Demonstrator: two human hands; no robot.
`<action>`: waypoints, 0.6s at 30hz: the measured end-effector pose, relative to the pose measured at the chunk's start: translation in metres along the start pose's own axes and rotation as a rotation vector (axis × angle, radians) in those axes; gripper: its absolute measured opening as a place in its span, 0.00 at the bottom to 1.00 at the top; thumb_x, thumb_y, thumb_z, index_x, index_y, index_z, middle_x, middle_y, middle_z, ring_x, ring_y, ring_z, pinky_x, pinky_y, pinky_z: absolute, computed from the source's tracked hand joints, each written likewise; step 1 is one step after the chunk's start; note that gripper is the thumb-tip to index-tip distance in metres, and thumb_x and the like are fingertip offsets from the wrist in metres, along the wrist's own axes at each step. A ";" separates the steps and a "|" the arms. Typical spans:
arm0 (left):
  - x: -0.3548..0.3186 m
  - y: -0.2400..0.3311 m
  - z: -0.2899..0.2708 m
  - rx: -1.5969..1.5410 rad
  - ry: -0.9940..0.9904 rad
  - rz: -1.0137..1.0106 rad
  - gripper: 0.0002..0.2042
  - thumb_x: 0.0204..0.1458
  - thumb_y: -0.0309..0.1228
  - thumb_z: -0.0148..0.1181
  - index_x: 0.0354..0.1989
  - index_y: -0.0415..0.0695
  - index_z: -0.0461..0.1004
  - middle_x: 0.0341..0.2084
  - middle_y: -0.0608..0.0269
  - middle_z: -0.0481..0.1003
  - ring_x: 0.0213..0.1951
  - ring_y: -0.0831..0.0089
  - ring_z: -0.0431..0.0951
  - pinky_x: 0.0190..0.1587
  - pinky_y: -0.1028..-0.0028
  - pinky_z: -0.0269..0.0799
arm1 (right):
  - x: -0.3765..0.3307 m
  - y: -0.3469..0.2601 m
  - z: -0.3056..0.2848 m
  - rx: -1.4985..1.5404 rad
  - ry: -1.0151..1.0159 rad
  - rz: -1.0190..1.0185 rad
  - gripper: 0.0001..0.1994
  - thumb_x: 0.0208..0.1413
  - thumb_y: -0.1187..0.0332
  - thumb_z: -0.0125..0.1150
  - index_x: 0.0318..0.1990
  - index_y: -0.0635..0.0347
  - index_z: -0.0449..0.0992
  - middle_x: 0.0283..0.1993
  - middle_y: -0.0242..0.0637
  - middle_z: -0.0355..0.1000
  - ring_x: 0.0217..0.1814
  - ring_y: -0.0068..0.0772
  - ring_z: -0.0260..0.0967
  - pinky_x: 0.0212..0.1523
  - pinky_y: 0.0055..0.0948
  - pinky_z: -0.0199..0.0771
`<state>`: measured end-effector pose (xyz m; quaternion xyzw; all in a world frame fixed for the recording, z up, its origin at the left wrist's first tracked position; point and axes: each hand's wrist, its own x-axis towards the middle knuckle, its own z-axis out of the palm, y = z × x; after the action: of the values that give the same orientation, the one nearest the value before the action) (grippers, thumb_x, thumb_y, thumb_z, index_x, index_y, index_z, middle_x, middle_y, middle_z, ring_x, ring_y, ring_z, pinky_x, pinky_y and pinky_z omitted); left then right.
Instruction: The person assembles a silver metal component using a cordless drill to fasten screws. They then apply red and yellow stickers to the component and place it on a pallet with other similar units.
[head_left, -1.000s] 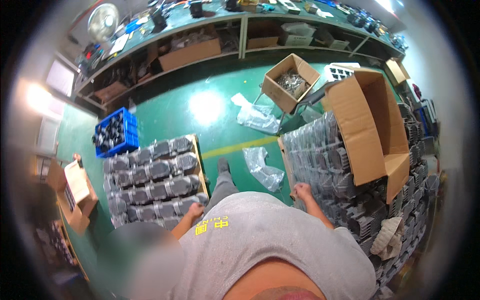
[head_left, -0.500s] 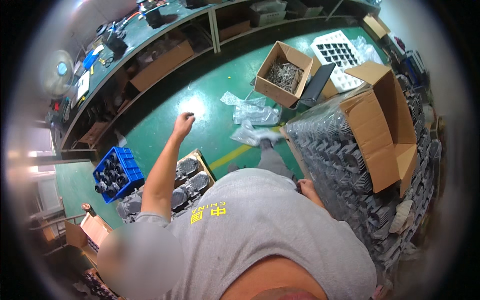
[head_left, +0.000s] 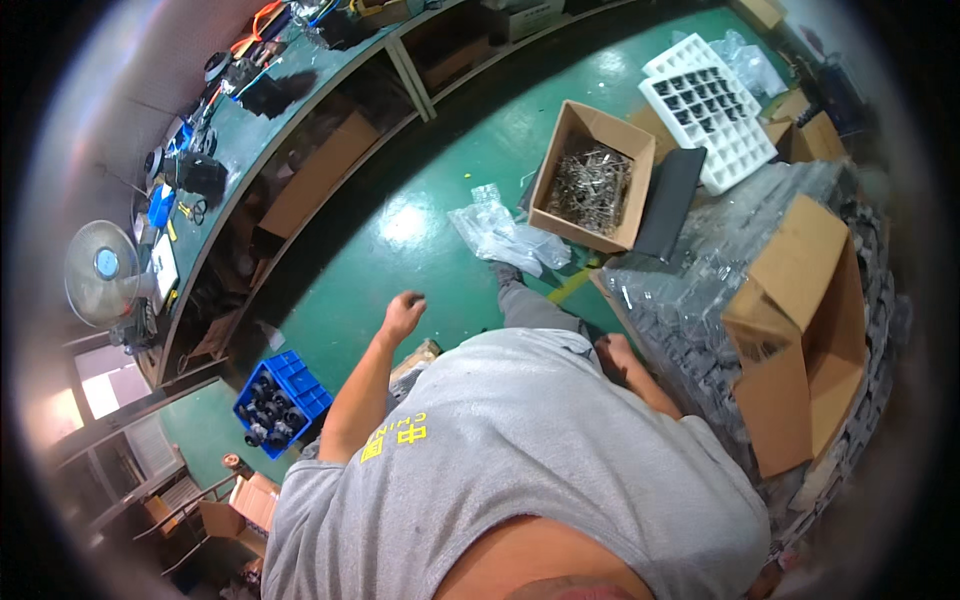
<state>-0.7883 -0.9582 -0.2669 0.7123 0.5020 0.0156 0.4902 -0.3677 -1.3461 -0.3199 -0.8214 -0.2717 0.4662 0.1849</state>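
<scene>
The person in the grey shirt stands over the green floor (head_left: 440,270) with the left hand (head_left: 403,312) raised out in front, its fingers curled loosely inward and holding nothing, well clear of everything around it. The right hand (head_left: 612,352) is down at the near edge of the stack of clear plastic trays (head_left: 690,300) that fills the right side; it touches or nearly touches that stack, but whether its fingers are clenched or released I cannot tell, since the shirt hides part of it. A large empty cardboard box (head_left: 800,350) sits tilted on top of the trays. Just past the left hand, crumpled clear plastic bags (head_left: 500,235) lie on the floor, and beside them stands an open cardboard box of metal parts (head_left: 592,180), with a dark flat sheet (head_left: 670,200) against its side and a white gridded tray (head_left: 710,110) beyond. To the person's left a blue crate (head_left: 280,400) holds dark round parts. A long green counter (head_left: 250,110) cluttered with tools runs along the far wall, and a white fan (head_left: 100,272) stands at its end.
</scene>
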 end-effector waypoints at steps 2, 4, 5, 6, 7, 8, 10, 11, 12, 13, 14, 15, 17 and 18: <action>-0.017 -0.056 -0.025 0.127 0.007 -0.162 0.19 0.51 0.37 0.61 0.47 0.36 0.80 0.37 0.45 0.82 0.40 0.59 0.83 0.46 0.66 0.77 | 0.037 -0.084 -0.012 0.435 -0.032 0.281 0.10 0.56 0.66 0.62 0.40 0.61 0.82 0.32 0.32 0.78 0.30 0.26 0.73 0.28 0.28 0.73; -0.040 -0.086 -0.050 0.143 0.002 -0.327 0.20 0.50 0.37 0.61 0.47 0.35 0.80 0.37 0.45 0.82 0.38 0.60 0.84 0.44 0.66 0.78 | 0.078 -0.136 -0.036 0.430 -0.091 0.222 0.10 0.58 0.65 0.61 0.43 0.58 0.81 0.35 0.30 0.77 0.33 0.24 0.74 0.30 0.26 0.73; -0.051 -0.094 -0.060 0.084 0.002 -0.423 0.20 0.50 0.36 0.61 0.47 0.35 0.80 0.36 0.46 0.82 0.38 0.61 0.84 0.43 0.67 0.78 | 0.087 -0.152 -0.040 0.422 -0.124 0.197 0.10 0.59 0.65 0.60 0.45 0.57 0.80 0.36 0.29 0.77 0.34 0.24 0.74 0.31 0.25 0.74; -0.057 -0.096 -0.070 0.047 -0.006 -0.478 0.19 0.50 0.35 0.61 0.47 0.34 0.80 0.36 0.47 0.83 0.37 0.62 0.84 0.43 0.68 0.78 | 0.095 -0.168 -0.045 0.414 -0.142 0.232 0.11 0.59 0.65 0.61 0.46 0.57 0.80 0.37 0.29 0.77 0.35 0.24 0.74 0.31 0.25 0.74; -0.054 -0.094 -0.082 0.015 -0.014 -0.521 0.19 0.50 0.35 0.61 0.46 0.33 0.80 0.35 0.48 0.83 0.37 0.63 0.84 0.43 0.68 0.78 | 0.105 -0.186 -0.050 0.412 -0.152 0.262 0.11 0.59 0.65 0.61 0.47 0.57 0.80 0.38 0.30 0.78 0.36 0.24 0.74 0.31 0.26 0.74; -0.049 -0.088 -0.088 -0.013 0.003 -0.493 0.18 0.51 0.34 0.61 0.46 0.33 0.80 0.35 0.49 0.83 0.37 0.64 0.83 0.43 0.68 0.78 | 0.116 -0.199 -0.053 0.404 -0.159 0.294 0.12 0.58 0.65 0.62 0.47 0.57 0.80 0.38 0.30 0.78 0.36 0.24 0.75 0.31 0.26 0.74; -0.033 -0.082 -0.099 -0.096 0.027 -0.437 0.17 0.52 0.32 0.60 0.46 0.32 0.80 0.34 0.52 0.83 0.37 0.66 0.82 0.42 0.68 0.78 | 0.133 -0.222 -0.058 0.320 -0.172 0.312 0.13 0.58 0.64 0.63 0.48 0.57 0.80 0.40 0.31 0.78 0.37 0.26 0.75 0.32 0.27 0.75; -0.022 -0.082 -0.104 -0.136 0.005 -0.506 0.17 0.53 0.32 0.60 0.45 0.31 0.80 0.33 0.52 0.83 0.35 0.68 0.82 0.40 0.70 0.77 | 0.140 -0.232 -0.058 0.281 -0.178 0.323 0.14 0.57 0.64 0.63 0.49 0.57 0.79 0.40 0.31 0.79 0.38 0.26 0.76 0.33 0.28 0.75; 0.000 -0.083 -0.116 -0.179 -0.029 -0.470 0.16 0.54 0.32 0.60 0.45 0.31 0.80 0.32 0.52 0.82 0.33 0.68 0.81 0.38 0.70 0.77 | 0.143 -0.242 -0.054 0.300 -0.107 0.348 0.12 0.57 0.63 0.64 0.45 0.58 0.81 0.36 0.32 0.79 0.35 0.26 0.75 0.30 0.27 0.74; 0.014 -0.077 -0.126 -0.230 -0.078 -0.443 0.16 0.55 0.32 0.60 0.45 0.30 0.80 0.31 0.52 0.82 0.32 0.69 0.81 0.36 0.70 0.76 | 0.144 -0.237 -0.049 0.253 -0.104 0.290 0.11 0.57 0.63 0.64 0.44 0.57 0.81 0.34 0.32 0.78 0.33 0.26 0.74 0.29 0.27 0.73; 0.035 -0.043 -0.148 -0.112 -0.135 -0.393 0.16 0.56 0.32 0.60 0.44 0.30 0.80 0.32 0.51 0.82 0.32 0.68 0.81 0.36 0.69 0.76 | 0.152 -0.210 -0.044 0.200 -0.092 0.230 0.10 0.56 0.63 0.65 0.42 0.57 0.82 0.32 0.32 0.78 0.30 0.25 0.74 0.27 0.26 0.72; 0.060 -0.033 -0.167 -0.109 -0.123 -0.354 0.16 0.56 0.32 0.60 0.45 0.30 0.80 0.34 0.50 0.82 0.35 0.67 0.81 0.39 0.69 0.76 | 0.166 -0.209 -0.044 0.154 -0.073 0.147 0.09 0.56 0.63 0.65 0.40 0.57 0.82 0.30 0.31 0.77 0.28 0.24 0.73 0.26 0.26 0.71; 0.118 -0.059 -0.196 -0.090 -0.129 -0.321 0.16 0.56 0.31 0.59 0.45 0.30 0.80 0.36 0.50 0.82 0.39 0.67 0.81 0.43 0.69 0.76 | 0.164 -0.258 -0.037 0.449 -0.066 0.362 0.07 0.54 0.66 0.65 0.36 0.58 0.82 0.26 0.31 0.74 0.23 0.22 0.68 0.22 0.26 0.68; 0.146 -0.089 -0.208 -0.092 -0.070 -0.267 0.15 0.55 0.31 0.59 0.45 0.30 0.80 0.35 0.52 0.82 0.37 0.68 0.81 0.43 0.69 0.76 | 0.168 -0.280 -0.034 0.418 -0.063 0.311 0.07 0.54 0.65 0.64 0.30 0.57 0.81 0.23 0.30 0.72 0.21 0.23 0.67 0.21 0.26 0.66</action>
<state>-0.8859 -0.7081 -0.2909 0.6160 0.5737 -0.0519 0.5373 -0.3445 -1.0240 -0.2589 -0.7823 -0.0454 0.5604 0.2682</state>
